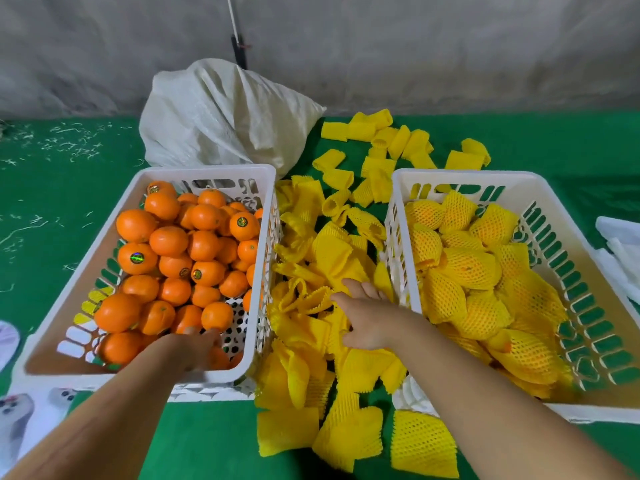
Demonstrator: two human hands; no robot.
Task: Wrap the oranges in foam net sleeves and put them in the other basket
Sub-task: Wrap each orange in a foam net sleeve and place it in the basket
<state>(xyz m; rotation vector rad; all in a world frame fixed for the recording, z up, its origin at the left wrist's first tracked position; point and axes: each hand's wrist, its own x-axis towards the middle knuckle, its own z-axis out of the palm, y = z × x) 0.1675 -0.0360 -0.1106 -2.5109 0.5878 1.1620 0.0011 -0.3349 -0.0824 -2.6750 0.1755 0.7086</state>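
Glossy oranges (173,244), matt foam sleeves (332,258), white plastic baskets (266,188).

I am looking down at a green mat (62,188) that is carrying everything. A white basket (204,172) is sitting on its left and another white basket (464,175) on its right, with loose yellow foam net sleeves (349,441) lying between them. A pale woven sack (221,112) is slumping at the far edge, and white foam sheets (620,237) are lying far right.

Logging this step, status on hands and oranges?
Left hand reaching onto bare oranges in left white plastic basket, grip unclear. Right hand on loose yellow foam net sleeves. Nothing blocking.
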